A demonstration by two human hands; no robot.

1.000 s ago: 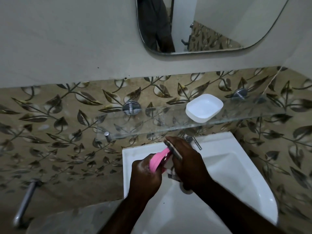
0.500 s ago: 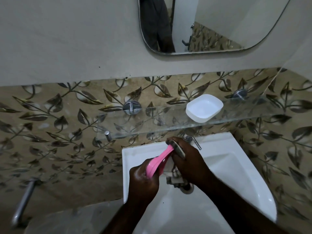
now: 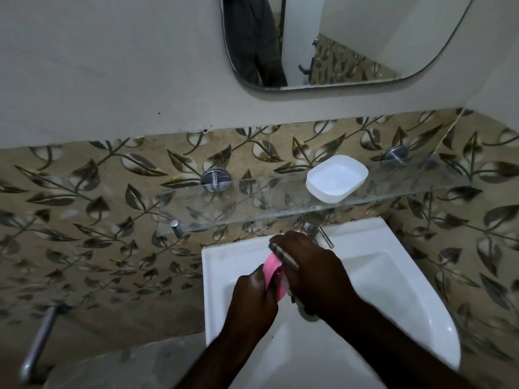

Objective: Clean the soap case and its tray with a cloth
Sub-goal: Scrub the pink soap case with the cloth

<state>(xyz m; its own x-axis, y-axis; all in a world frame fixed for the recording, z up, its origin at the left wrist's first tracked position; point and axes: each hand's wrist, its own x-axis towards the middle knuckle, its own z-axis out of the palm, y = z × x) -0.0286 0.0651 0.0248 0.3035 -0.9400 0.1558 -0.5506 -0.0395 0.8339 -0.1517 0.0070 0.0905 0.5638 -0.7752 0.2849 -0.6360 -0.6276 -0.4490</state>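
Below, over the sink [image 3: 393,276], we are gripping the pink tray [image 3: 271,272] in our left hand [image 3: 252,301], long axis slanting up toward our right hand [image 3: 311,265], clenching the cloth [image 3: 287,287]; the soap case [image 3: 337,178] is sitting shelved beyond.

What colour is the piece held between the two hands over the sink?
Pink, seen in the head view, gripped by the left hand and right hand.

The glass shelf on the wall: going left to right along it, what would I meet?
Round chrome wall mount → white rounded plastic soap case sitting on the clear glass shelf → second chrome wall mount.
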